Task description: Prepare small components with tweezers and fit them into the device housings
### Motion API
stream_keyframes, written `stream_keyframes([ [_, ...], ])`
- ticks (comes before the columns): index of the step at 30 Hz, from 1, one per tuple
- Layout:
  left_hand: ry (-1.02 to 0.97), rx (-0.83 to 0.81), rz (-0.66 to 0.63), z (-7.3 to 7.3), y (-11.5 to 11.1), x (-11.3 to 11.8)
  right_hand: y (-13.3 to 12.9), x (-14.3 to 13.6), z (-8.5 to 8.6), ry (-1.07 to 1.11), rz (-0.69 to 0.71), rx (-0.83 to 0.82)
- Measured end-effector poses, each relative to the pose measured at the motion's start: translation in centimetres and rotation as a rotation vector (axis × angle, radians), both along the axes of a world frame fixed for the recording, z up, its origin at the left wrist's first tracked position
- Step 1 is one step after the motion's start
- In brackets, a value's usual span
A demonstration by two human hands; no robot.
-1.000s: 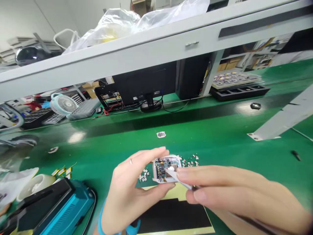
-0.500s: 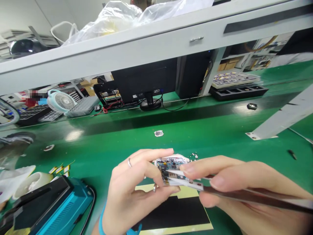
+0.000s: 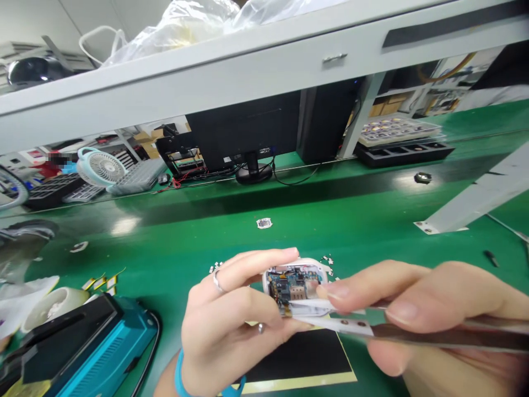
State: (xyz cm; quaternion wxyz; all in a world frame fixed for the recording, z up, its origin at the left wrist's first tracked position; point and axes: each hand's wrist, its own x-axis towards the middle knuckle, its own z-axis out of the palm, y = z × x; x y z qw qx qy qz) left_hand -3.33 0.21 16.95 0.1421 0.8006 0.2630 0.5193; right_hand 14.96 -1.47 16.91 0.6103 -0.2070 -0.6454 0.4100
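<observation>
**Tweezer work on the open module: keep it steady**

Right hand (image 3: 430,309) is pinched around a pair of tweezers (image 3: 397,330), thumb underneath, index finger on top. The tips reach left and meet at the lower edge of the small white module (image 3: 294,282). What sits between the tips I can't make out; something pale and thin, maybe a film or tab.

Left hand (image 3: 231,320) grips that module, fingers along its top edge and thumb under it, open side up so the blue circuit board (image 3: 289,284) shows. It's held in the air, just above the black pad (image 3: 297,358) with the yellow border, over the green bench mat (image 3: 363,231).

My read on doing this well:
- Brace the heels of both hands on the mat or against each other; the module is floating, so any tremor goes straight into the board.
- Keep the tweezers shallow, nearly flat to the board, so the points slide rather than dig into components.
- Light squeeze only. Too much and the tips scissor and flick the part.
- Left fingers should stay on the housing rim, off the board.

Loose small white bits (image 3: 330,259) lie scattered just behind the module. A single one (image 3: 264,223) sits further back. Teal and black device (image 3: 82,353) is at left, well apart.
</observation>
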Motion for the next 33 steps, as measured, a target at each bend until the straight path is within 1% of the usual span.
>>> stream_keyframes([
  [6, 0.072, 0.05, 0.02, -0.1, -0.1, 0.1, 0.3, 1.2, 0.2, -0.133, 0.116, 0.048],
  [8, 0.091, 0.052, 0.015, -0.2, -0.1, 0.0, 0.4, 1.4, 0.1, -0.144, 0.129, 0.051],
  [13, 0.107, 0.04, -0.031, -0.1, 0.1, -0.2, 0.5, 0.9, 0.1, -0.04, 0.089, -0.003],
  [16, 0.129, 0.047, -0.035, -0.1, 0.1, -0.4, 0.5, 0.7, 0.2, -0.045, 0.065, -0.015],
  [20, 0.126, 0.053, -0.006, 0.0, 0.1, -0.4, 0.2, 0.4, 0.0, -0.039, 0.002, 0.001],
  [24, 0.142, 0.071, -0.009, 0.2, 0.3, -0.2, 0.0, -0.2, -0.4, 0.008, -0.065, -0.005],
  [27, 0.115, 0.081, -0.006, 0.3, 0.4, -0.1, 0.0, -0.5, -0.5, 0.044, -0.117, 0.032],
  [29, 0.069, 0.07, -0.007, 0.1, 0.5, 0.0, 0.1, -0.4, -0.4, 0.042, -0.105, 0.031],
  [31, 0.019, 0.051, -0.021, -0.1, 0.6, 0.0, 0.0, 0.0, -0.1, 0.036, -0.062, 0.01],
  [33, -0.017, 0.033, -0.05, -0.2, 0.7, 0.0, -0.3, 0.6, 0.2, 0.015, -0.016, 0.036],
])
